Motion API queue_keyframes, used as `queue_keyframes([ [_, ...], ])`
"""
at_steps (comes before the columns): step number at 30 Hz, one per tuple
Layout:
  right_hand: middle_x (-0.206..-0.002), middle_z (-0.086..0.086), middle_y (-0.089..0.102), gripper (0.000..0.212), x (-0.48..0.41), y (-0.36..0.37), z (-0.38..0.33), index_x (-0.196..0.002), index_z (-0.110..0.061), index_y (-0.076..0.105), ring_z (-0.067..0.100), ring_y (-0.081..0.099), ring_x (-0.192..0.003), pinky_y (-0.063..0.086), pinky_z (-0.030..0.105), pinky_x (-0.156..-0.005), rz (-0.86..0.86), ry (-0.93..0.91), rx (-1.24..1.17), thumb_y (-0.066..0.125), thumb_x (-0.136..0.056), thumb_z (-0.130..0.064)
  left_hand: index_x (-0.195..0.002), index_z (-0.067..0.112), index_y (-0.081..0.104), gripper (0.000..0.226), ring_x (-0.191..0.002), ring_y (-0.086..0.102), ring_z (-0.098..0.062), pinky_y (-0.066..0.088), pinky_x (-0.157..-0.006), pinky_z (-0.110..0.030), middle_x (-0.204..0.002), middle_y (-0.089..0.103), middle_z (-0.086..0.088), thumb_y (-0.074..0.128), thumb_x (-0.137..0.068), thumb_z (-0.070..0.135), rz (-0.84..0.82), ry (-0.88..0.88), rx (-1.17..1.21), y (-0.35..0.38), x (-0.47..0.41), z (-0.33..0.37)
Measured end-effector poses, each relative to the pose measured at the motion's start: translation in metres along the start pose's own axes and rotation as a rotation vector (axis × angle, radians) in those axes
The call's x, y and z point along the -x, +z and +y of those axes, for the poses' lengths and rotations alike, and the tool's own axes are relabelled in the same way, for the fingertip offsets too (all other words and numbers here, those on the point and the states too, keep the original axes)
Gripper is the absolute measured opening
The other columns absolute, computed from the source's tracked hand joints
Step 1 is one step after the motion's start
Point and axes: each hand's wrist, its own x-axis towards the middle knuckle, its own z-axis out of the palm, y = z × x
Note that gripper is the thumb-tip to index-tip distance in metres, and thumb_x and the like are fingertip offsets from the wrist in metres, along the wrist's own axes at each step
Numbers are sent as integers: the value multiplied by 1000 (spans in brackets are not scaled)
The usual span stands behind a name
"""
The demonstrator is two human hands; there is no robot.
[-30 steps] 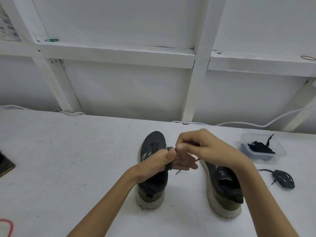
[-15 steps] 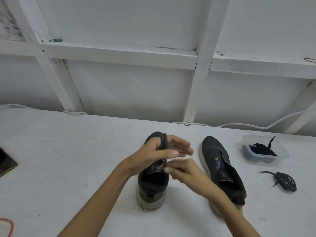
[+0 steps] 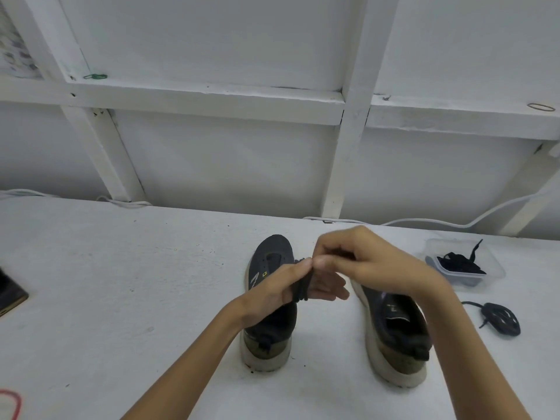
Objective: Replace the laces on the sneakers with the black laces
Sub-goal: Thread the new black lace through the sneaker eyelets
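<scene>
Just above a dark sneaker (image 3: 270, 259), the left hand (image 3: 272, 294) curls round a coiled black lace (image 3: 301, 287) while the right hand (image 3: 372, 265) pinches its top. Soft, light and limp, the lace is probably best led by its tip.

No text reads clearly. Left sneaker (image 3: 272, 253): white slanted side mark, letter uncertain. Wall sheet (image 3: 15, 53), upper left: print too blurred.

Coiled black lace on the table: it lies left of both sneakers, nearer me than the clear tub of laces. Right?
Wrong side. The head view shows the coiled black lace lying right of both the left sneaker and the right sneaker, nearer you than the clear tub of laces.
</scene>
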Motion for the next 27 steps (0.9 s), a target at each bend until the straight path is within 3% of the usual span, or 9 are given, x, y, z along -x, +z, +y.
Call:
queue_keyframes([
  [2, -76, -3, 67, 14, -10, -5, 6, -79, -24, 67, 26, 61, -75, 49, 42, -72, 34, 15, -120, 63, -92, -27, -121, 2, 60, 53, -119, 58, -35, 45, -102, -37, -119, 65, -21, 38, -99, 44, -22, 10, -32, 2, 0, 1],
  [6, -74, 0, 61, 19, -27, 8, 22, -77, -13, 64, 6, 53, -67, 43, 18, -66, 71, 61, -296, 60, -96, -13, -120, 2, 59, 37, -118, 59, -35, 46, -101, -35, -119, 64, -25, 44, -97, 27, -37, 53, -75, 2, 1, 5],
  [9, -75, 8, 58, 17, -25, 37, 32, -79, -8, 61, 14, 55, -69, 46, 25, -65, 148, 119, -523, 55, -93, -15, -118, 5, 61, 34, -117, 59, -35, 44, -103, -42, -116, 65, -23, 49, -92, 24, -20, 97, -57, 1, 1, 12],
  [11, -68, -1, 58, 19, -22, 57, 33, -78, -11, 58, 11, 52, -64, 44, 17, -58, 176, 174, -574, 46, -91, -4, -118, 5, 61, 35, -114, 61, -34, 44, -101, -46, -116, 66, -20, 51, -90, 24, 2, 111, -43, -3, 2, 17],
  [14, -44, -13, 47, 42, -11, 81, 31, -66, -20, 53, 7, 40, -54, 32, 9, -46, 196, 317, -474, 43, -99, 3, -121, 5, 59, 37, -113, 61, -33, 48, -89, -53, -119, 65, -19, 52, -89, 23, 23, 104, -47, -8, 5, 21],
  [17, -56, -15, 50, 37, 3, 92, 27, -77, -26, 67, 1, 41, -54, 33, 12, -54, 165, 194, -448, 48, -101, -6, -122, 3, 59, 39, -119, 60, -31, 49, -97, -37, -120, 65, -20, 54, -87, 20, 64, 143, -39, -7, 3, 22],
  [20, -63, -14, 52, 22, 14, 95, 25, -96, -17, 72, 4, 45, -60, 35, 17, -60, 106, 133, -248, 51, -102, -21, -124, 0, 57, 42, -121, 58, -32, 45, -104, -35, -122, 64, -21, 53, -89, 22, 100, 158, -64, -7, -1, 21],
  [24, -75, -13, 60, 23, 20, 73, 20, -98, -22, 69, 10, 54, -69, 46, 31, -63, 119, 70, 104, 49, -98, -34, -122, 5, 59, 32, -120, 60, -25, 46, -103, -33, -122, 66, -16, 49, -95, 20, 104, 77, -196, -8, -4, 16],
  [27, -86, -15, 64, 28, 21, 63, 18, -95, -26, 65, 10, 57, -76, 50, 36, -66, 197, 27, 230, 44, -91, -43, -122, 10, 61, 35, -111, 64, -18, 49, -93, -28, -116, 68, -9, 49, -96, 30, 132, 25, -215, -7, -2, 10],
])
